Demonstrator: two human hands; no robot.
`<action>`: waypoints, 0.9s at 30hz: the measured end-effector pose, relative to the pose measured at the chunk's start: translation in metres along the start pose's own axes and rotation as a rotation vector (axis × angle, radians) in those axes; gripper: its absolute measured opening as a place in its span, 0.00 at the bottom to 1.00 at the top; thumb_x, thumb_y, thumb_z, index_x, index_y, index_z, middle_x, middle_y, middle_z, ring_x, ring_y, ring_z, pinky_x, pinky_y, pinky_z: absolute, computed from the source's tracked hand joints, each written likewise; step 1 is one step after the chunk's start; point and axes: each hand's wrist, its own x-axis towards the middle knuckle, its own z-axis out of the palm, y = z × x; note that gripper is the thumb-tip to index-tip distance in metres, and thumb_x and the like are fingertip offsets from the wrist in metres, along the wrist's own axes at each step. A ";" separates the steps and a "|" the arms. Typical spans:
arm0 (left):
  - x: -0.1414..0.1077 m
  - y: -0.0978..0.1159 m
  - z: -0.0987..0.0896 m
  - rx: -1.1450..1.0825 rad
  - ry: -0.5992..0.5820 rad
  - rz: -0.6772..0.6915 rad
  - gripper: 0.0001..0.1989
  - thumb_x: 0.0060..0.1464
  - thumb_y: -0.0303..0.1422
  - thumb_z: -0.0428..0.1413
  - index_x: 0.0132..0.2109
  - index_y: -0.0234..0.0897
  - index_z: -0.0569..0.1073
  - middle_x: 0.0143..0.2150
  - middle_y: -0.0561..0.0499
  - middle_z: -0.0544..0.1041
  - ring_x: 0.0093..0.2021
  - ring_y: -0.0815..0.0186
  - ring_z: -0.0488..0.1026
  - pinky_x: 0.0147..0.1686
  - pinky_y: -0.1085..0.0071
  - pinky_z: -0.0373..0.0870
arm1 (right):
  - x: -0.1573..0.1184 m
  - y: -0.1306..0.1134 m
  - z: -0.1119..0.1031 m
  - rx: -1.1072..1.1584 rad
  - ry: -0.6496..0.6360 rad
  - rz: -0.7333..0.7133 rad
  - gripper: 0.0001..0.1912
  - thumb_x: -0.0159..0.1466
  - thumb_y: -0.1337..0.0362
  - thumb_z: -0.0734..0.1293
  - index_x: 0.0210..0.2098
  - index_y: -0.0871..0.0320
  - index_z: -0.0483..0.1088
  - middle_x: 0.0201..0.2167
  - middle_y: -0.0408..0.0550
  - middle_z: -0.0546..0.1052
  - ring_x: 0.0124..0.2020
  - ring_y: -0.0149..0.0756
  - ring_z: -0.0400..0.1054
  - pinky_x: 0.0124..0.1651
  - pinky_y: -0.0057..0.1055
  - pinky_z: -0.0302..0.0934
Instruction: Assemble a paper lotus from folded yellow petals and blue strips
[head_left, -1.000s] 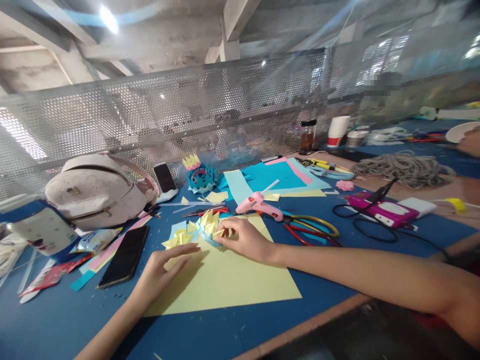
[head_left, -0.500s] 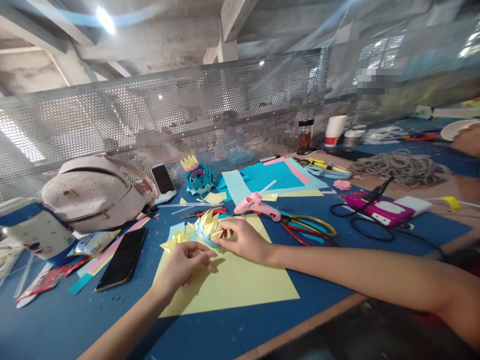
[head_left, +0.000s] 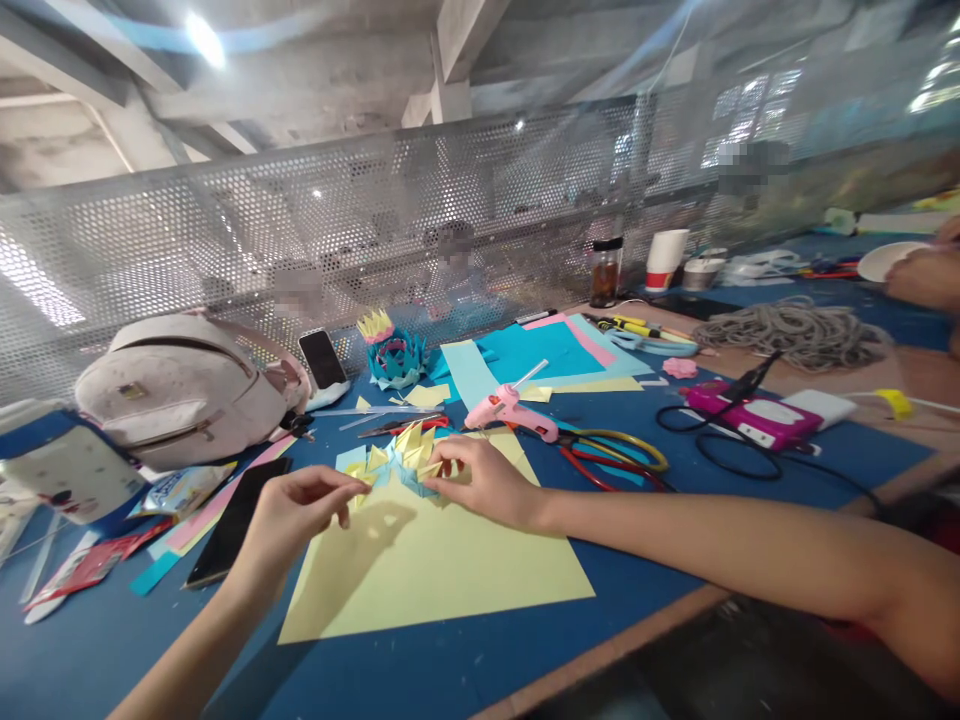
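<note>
My right hand [head_left: 491, 482] pinches the right side of a paper flower [head_left: 409, 462] with pointed yellow petals over light blue ones. Left of it, my left hand [head_left: 296, 510] has thumb and forefinger closed at a folded yellow paper piece [head_left: 364, 472], mostly hidden behind the fingers. Under both hands lies a large pale yellow sheet [head_left: 442, 570]. Just behind the flower are red-handled scissors [head_left: 397, 428], and a pink glue gun [head_left: 510, 408] rests beyond my right hand.
A finished-looking teal paper flower [head_left: 395, 360] stands near the mesh panel. To the left are a black phone [head_left: 232, 530], a backpack [head_left: 187, 385] and a large cup [head_left: 71, 465]. Larger scissors [head_left: 619, 455], a magenta power strip [head_left: 757, 415] and cords lie right.
My left hand has moved left, away from the flower, to the yellow folded piece, and now covers part of the phone. My right hand keeps its hold on the flower.
</note>
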 end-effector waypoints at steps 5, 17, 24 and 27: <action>-0.016 0.004 -0.014 -0.110 0.071 0.229 0.10 0.47 0.38 0.66 0.25 0.37 0.79 0.31 0.43 0.81 0.45 0.53 0.76 0.29 0.73 0.71 | 0.000 -0.002 0.000 0.011 -0.009 0.023 0.06 0.62 0.62 0.69 0.31 0.59 0.71 0.31 0.45 0.75 0.33 0.34 0.69 0.36 0.27 0.60; -0.002 0.008 -0.037 -0.290 0.147 0.194 0.13 0.44 0.42 0.68 0.27 0.37 0.78 0.24 0.52 0.79 0.20 0.69 0.70 0.19 0.76 0.66 | 0.000 -0.005 0.000 0.009 -0.001 0.023 0.05 0.61 0.64 0.69 0.30 0.58 0.70 0.29 0.44 0.73 0.31 0.32 0.66 0.34 0.27 0.59; -0.004 -0.039 -0.013 0.561 -0.032 0.290 0.11 0.56 0.40 0.56 0.34 0.41 0.81 0.37 0.49 0.82 0.30 0.64 0.75 0.27 0.73 0.67 | 0.000 -0.004 0.000 0.015 0.005 0.003 0.05 0.61 0.63 0.69 0.31 0.58 0.70 0.30 0.44 0.73 0.31 0.33 0.68 0.35 0.27 0.59; -0.006 -0.048 -0.009 0.738 -0.044 0.378 0.11 0.59 0.38 0.54 0.36 0.43 0.81 0.39 0.50 0.81 0.31 0.64 0.75 0.29 0.73 0.69 | 0.000 -0.003 0.001 0.013 0.007 0.006 0.05 0.61 0.64 0.69 0.31 0.58 0.70 0.30 0.44 0.73 0.31 0.32 0.67 0.33 0.27 0.59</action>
